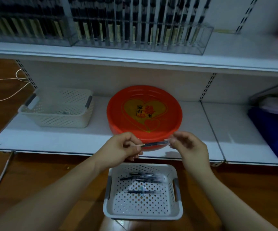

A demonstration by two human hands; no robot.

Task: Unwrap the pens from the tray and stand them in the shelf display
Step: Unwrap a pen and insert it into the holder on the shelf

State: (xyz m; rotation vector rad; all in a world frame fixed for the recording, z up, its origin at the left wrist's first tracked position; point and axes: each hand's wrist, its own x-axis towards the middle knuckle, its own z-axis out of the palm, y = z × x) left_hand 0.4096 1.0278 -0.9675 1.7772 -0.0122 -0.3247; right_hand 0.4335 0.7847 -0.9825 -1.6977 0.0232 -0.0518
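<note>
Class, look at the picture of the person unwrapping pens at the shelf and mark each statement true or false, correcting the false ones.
1. Both hands hold one pen between them. True: the left hand and the right hand each pinch an end.
2. The red round tray sits on the floor. False: it rests on the lower shelf.
3. The white basket below the hands holds several pens. True.
4. The basket on the shelf stands to the right of the red tray. False: it stands to its left.
5. The clear shelf display is on the upper shelf. True.
</note>
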